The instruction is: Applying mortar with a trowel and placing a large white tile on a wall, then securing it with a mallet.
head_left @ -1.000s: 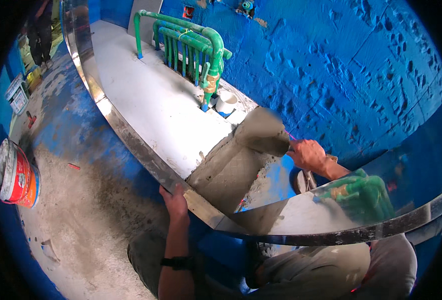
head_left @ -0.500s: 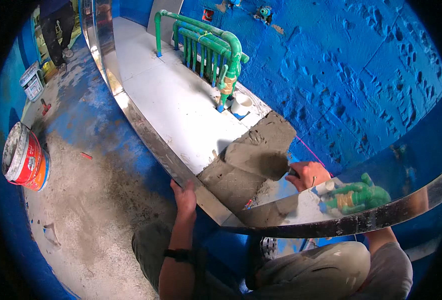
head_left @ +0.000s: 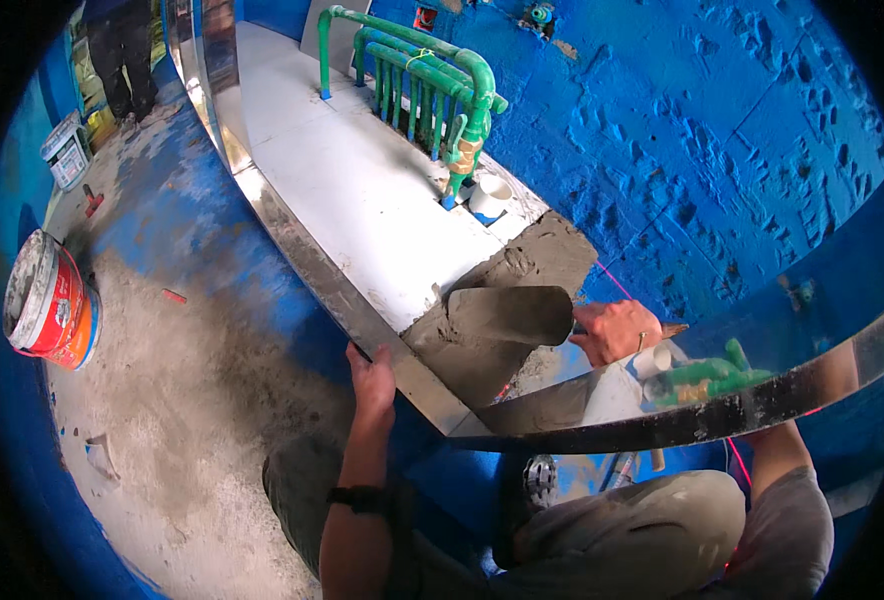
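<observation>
My right hand [head_left: 617, 333] is closed round the wooden handle of a trowel, and the handle's end pokes out past the wrist side. The trowel's broad, grey blade [head_left: 512, 312] lies over a bed of wet mortar [head_left: 557, 252], smeared on its face. The bed borders white tiles [head_left: 337, 190]. With my left hand [head_left: 370, 378] I grip the edge of a shiny metal frame [head_left: 312, 270], which runs along the tiles and bends round in front of me. Where the frame crosses my right forearm, part of the arm is hidden.
Green pipes [head_left: 412, 70] rise from the tiles beside a short white pipe [head_left: 490, 197]. A rough blue wall [head_left: 682, 150] stands behind. To the left are a red and white bucket [head_left: 47, 305], a smaller pail [head_left: 64, 155] and a person [head_left: 122, 60] standing farther off.
The trowel blade has tilted so more of its flat face shows, and my right hand has turned, baring the handle's end. My left hand keeps its place on the frame. The view has shifted slightly.
</observation>
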{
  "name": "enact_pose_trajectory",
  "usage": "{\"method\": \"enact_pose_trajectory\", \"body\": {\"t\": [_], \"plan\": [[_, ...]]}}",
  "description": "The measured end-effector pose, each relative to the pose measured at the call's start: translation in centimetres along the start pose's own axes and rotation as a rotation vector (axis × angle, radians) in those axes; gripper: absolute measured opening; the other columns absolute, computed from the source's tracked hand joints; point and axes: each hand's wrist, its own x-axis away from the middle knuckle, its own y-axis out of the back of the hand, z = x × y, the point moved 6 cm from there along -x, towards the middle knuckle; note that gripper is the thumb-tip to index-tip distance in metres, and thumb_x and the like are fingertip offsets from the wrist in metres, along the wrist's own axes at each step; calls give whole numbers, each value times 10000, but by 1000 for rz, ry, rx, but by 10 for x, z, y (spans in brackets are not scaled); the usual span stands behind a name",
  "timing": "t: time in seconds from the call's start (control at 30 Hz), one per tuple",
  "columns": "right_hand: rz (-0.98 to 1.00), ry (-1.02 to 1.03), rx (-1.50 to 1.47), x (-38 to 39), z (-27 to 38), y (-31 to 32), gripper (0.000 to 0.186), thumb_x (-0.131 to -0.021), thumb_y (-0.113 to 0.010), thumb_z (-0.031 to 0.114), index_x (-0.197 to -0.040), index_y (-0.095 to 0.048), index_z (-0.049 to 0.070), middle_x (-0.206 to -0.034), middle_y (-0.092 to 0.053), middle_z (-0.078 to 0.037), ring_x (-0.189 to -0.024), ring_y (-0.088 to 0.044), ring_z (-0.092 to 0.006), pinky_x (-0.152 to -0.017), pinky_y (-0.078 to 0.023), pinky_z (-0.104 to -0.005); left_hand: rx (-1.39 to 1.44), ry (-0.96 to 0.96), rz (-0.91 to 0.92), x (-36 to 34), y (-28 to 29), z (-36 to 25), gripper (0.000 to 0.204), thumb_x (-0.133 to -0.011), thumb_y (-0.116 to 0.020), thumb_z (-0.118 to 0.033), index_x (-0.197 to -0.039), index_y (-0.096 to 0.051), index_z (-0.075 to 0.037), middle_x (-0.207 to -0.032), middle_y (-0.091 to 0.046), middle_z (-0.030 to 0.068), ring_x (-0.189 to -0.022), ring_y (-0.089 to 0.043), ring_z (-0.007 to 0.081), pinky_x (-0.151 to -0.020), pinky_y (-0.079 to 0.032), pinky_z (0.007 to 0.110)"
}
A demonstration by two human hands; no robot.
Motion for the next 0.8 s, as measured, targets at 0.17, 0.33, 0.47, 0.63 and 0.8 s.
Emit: {"method": "enact_pose_trajectory", "body": {"t": [0.17,0.33,0.47,0.63,0.8], "plan": [[-33,-46,98,14,-5,36,371,-819,-812,371,-1064,-695,118,-929,-721,-106,-809,-732,-319,-689,-576,-459,25,24,92,-2,-23,-9,595,-1063,-554,-132,-1579,-278,-21,-1491,-513,159,-1340,-517,248,-1135,-389,371],[-21,-10,47,13,-6,23,353,-843,-788,381,-1052,-687,116,-975,-722,-103,-839,-736,-305,-710,-580,-453,-1,15,56,-2,-19,-9,588,-1062,-554,-119,-1576,-288,-17,-1490,-515,158,-1340,-519,248,-1134,-392,374],[-5,20,66,-1,9,10,350,-859,-772,385,-1059,-686,112,-964,-729,-104,-847,-736,-315,-718,-580,-459,-31,4,16,-1,-8,-7,579,-1063,-558,-115,-1571,-298,-15,-1494,-516,165,-1337,-525,253,-1135,-393,378],[61,-84,126,5,-14,40,333,-876,-764,372,-1056,-694,101,-974,-744,-118,-874,-738,-341,-739,-586,-458,14,12,96,-2,-33,-17,570,-1065,-562,-121,-1564,-307,-13,-1492,-518,169,-1338,-525,259,-1136,-392,381],[122,-34,-108,-10,0,31,306,-887,-753,356,-1005,-700,79,-939,-751,-157,-880,-725,-406,-755,-584,-510,5,10,5,1,-5,-4,566,-1066,-562,-123,-1560,-310,-11,-1495,-514,175,-1342,-520,268,-1140,-389,384]]}}
